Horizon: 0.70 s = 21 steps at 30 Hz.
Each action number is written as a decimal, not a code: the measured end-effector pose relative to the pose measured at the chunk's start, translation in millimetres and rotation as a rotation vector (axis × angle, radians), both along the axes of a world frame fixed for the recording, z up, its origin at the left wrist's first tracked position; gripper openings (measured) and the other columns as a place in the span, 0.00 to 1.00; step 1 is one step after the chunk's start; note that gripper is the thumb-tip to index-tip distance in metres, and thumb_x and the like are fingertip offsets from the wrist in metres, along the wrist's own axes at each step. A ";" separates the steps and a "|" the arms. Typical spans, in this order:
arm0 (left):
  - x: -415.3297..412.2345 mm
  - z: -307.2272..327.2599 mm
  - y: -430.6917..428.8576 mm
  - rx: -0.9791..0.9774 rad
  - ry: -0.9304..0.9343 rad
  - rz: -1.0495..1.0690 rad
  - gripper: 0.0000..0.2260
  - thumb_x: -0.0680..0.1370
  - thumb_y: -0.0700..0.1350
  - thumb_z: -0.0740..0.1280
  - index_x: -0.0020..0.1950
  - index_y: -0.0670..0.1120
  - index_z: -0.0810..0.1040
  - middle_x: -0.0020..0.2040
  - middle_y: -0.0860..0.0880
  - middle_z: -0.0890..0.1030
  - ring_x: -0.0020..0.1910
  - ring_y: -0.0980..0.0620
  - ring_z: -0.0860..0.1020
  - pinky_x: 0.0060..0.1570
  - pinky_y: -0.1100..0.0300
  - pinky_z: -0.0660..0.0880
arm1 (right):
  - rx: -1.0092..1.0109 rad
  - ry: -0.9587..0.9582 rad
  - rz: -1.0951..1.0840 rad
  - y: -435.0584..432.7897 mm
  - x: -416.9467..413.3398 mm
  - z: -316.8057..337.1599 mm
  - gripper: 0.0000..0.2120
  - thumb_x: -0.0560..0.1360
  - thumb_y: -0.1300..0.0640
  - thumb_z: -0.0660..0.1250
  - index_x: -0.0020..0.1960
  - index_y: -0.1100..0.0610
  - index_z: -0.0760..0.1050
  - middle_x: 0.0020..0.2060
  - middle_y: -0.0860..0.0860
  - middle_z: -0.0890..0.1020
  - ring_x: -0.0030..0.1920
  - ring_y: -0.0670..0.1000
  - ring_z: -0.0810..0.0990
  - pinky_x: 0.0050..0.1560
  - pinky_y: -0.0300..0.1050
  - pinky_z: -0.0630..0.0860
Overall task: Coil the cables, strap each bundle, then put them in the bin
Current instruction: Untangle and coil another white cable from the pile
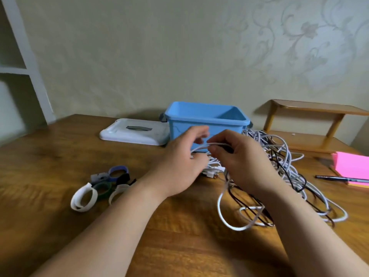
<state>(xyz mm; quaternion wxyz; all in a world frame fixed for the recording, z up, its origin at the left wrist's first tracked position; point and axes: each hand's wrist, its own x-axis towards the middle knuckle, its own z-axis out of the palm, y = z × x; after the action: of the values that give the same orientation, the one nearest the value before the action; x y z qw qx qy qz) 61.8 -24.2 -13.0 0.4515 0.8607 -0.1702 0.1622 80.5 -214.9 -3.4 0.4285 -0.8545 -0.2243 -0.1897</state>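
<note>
**Cables (283, 168) in a tangle, one white strand in hand**

We see the white and dark cables heaped loose on the wooden counter (60, 156), just right of the blue bin (207, 118) and nearer to us. The bin stands open at the far middle. Our left hand (179, 162) and right hand (245, 158) meet in front of the bin. Their fingers are curled, pinching a white cable (201, 146) stretched between them, though motion blur hides the exact grip. The bin's white lid (135, 134) lies flat to its left. Looped straps (99, 186) in white, green and purple sit at near left. A pink notepad (351, 164) and a pen (335, 178) lie at the right, near a low wooden shelf (311, 124).
</note>
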 end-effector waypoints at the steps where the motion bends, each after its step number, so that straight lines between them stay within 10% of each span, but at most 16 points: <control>1: -2.9 -1.7 -4.0 0.053 0.023 -0.024 0.29 0.80 0.46 0.66 0.81 0.60 0.66 0.74 0.61 0.75 0.71 0.62 0.73 0.71 0.58 0.71 | -0.029 -0.023 0.018 3.0 -1.5 -0.6 0.06 0.80 0.57 0.74 0.54 0.47 0.84 0.44 0.39 0.87 0.46 0.38 0.85 0.46 0.35 0.78; 6: -0.3 -1.9 -7.6 -0.015 0.120 -0.043 0.09 0.87 0.50 0.63 0.66 0.58 0.78 0.51 0.59 0.84 0.48 0.61 0.81 0.55 0.49 0.79 | -0.007 -0.069 0.011 7.7 -3.7 -3.1 0.10 0.81 0.56 0.72 0.60 0.47 0.78 0.44 0.41 0.85 0.46 0.42 0.83 0.47 0.42 0.79; 10: 4.8 -0.7 -0.6 -0.386 0.242 0.027 0.12 0.88 0.49 0.61 0.48 0.48 0.77 0.28 0.58 0.72 0.28 0.58 0.69 0.32 0.58 0.66 | 0.191 0.116 0.075 4.2 -2.9 3.0 0.09 0.80 0.50 0.73 0.58 0.50 0.78 0.43 0.48 0.86 0.43 0.51 0.85 0.46 0.50 0.80; 15: 8.8 0.1 8.8 -0.678 0.394 -0.025 0.09 0.87 0.48 0.62 0.50 0.45 0.72 0.32 0.49 0.69 0.28 0.52 0.64 0.26 0.60 0.61 | 0.168 0.272 0.230 6.4 -5.0 2.0 0.11 0.82 0.50 0.71 0.46 0.57 0.82 0.32 0.48 0.83 0.30 0.44 0.76 0.32 0.38 0.70; 21: 8.5 -5.5 -8.3 -0.605 0.326 -0.192 0.20 0.80 0.63 0.70 0.57 0.46 0.79 0.44 0.53 0.84 0.44 0.52 0.81 0.43 0.56 0.75 | 0.148 0.108 0.116 12.5 -6.4 -2.8 0.02 0.80 0.53 0.75 0.50 0.50 0.86 0.33 0.43 0.84 0.31 0.40 0.77 0.36 0.35 0.71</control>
<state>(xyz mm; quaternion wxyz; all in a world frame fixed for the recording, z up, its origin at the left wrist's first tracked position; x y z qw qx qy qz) 70.3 -32.4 -18.5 0.7204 0.6826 -0.1205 0.0225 74.1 -202.4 -6.3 0.5119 -0.8152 -0.2354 -0.1342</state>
